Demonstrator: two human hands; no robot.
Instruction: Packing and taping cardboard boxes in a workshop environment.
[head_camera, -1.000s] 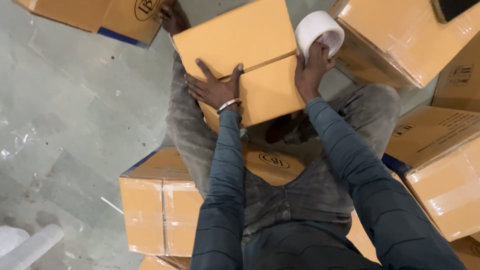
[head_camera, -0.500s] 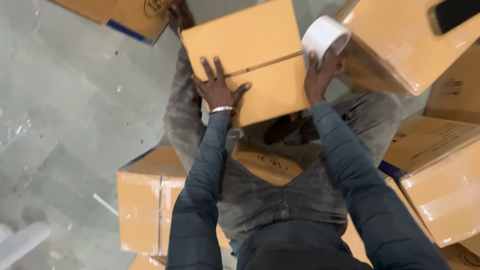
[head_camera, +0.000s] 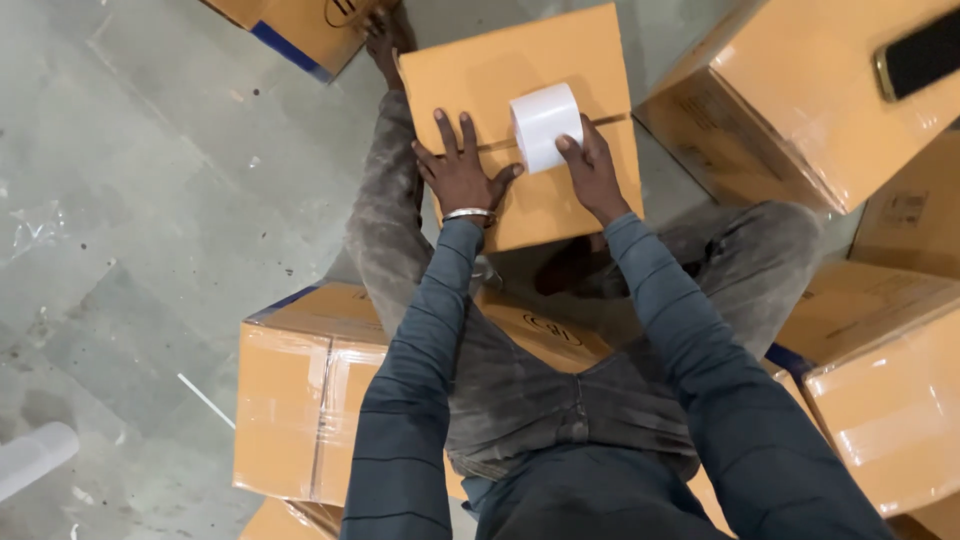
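A tan cardboard box (head_camera: 530, 60) rests on my legs, its top flaps meeting in a seam. My left hand (head_camera: 462, 172) lies flat on the box lid, fingers spread, a metal bangle at the wrist. My right hand (head_camera: 590, 170) grips a white roll of tape (head_camera: 545, 122) and holds it against the seam near the middle of the lid.
I sit on a taped carton (head_camera: 300, 400). More tan cartons stand at the right (head_camera: 880, 400), upper right (head_camera: 790, 90) with a dark phone (head_camera: 920, 55) on top, and upper left (head_camera: 300, 25). Grey concrete floor (head_camera: 130, 220) spreads to the left.
The tape roll has come from the box's right edge to the middle of the seam with my right hand. My left hand stayed pressed on the lid.
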